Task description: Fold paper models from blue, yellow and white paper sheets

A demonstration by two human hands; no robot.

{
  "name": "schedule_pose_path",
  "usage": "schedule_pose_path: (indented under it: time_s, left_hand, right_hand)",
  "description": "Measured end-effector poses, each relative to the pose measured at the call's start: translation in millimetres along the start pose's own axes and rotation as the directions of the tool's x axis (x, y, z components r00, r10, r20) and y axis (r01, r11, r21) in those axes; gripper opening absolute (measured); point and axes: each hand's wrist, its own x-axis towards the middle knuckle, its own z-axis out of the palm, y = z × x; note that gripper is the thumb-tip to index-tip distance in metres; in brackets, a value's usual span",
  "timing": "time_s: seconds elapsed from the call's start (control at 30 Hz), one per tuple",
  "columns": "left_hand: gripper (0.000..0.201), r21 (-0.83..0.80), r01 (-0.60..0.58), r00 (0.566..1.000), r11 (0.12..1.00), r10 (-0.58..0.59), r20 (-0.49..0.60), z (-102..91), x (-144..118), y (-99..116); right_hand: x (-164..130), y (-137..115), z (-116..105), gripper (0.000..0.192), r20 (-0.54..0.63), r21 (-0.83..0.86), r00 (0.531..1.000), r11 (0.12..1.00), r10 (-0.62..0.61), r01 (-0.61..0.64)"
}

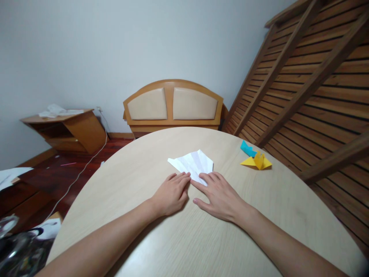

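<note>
A sheet of white folded paper (193, 162) lies on the round table, with crease lines across it and a narrow point sticking out at its left. My left hand (172, 194) is closed at its near left edge, fingers bunched together on the paper and thumb tucked in. On the near right part rests my right hand (220, 195), open and palm down, its index finger along the near edge and its thumb spread onto the bare wood. The fingers hide part of the paper's near edge.
To the right on the table (138, 161) sit a yellow origami bird (259, 161) and a blue folded paper piece (247, 149), which touch or overlap. Wooden slats (314, 92) lean along the right side. A headboard (173, 104) stands behind; a low cabinet (83, 132) is at left.
</note>
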Motion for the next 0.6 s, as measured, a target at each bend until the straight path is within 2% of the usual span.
schedule_pose_path:
  time_s: [0.2, 0.43, 0.6]
  left_hand:
    - [0.048, 0.014, -0.013, 1.0, 1.0, 0.013, -0.005, 1.7, 0, -1]
    - [0.049, 0.024, -0.031, 0.999, 0.999, 0.03, 0.012, -1.4, -1, 0]
    - [0.048, 0.024, -0.06, 0.998, 0.998, 0.059, 0.014, -2.4, -1, 0]
  right_hand:
    - [-1, -1, -5, 0.056, 0.032, 0.047, 0.999, 0.999, 0.009, -0.011]
    - [-14, 5, -27, 0.056, 0.113, 0.067, 0.994, 0.998, 0.012, -0.02]
    - [-20, 6, -40, 0.043, 0.182, 0.078, 0.983, 0.996, 0.026, -0.041]
